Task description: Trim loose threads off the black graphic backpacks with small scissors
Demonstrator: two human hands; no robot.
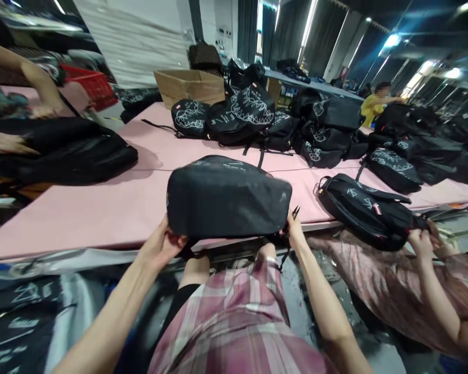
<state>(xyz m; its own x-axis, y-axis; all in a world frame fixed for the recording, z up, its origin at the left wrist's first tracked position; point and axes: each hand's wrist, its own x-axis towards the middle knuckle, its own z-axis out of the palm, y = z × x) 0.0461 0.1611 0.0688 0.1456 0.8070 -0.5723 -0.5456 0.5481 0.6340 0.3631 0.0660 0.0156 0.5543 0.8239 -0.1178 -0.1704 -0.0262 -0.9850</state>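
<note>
A black backpack is held up at the near edge of the pink table, its flat, plain bottom facing me. My left hand grips its lower left corner, the thumb and fingers closed on the fabric. At the lower right corner is my right hand, closed on the bag's edge. Dark pointed tips of what look like thread snips stick up from that same hand. White printed marks show along the bag's top, and a strap hangs below its right side. Some fingers of both hands are hidden behind the bag.
Black backpacks with white prints are heaped along the pink table. Behind them stands a cardboard box. Co-workers handle a black bag at left and another backpack at right. A red crate sits at far left.
</note>
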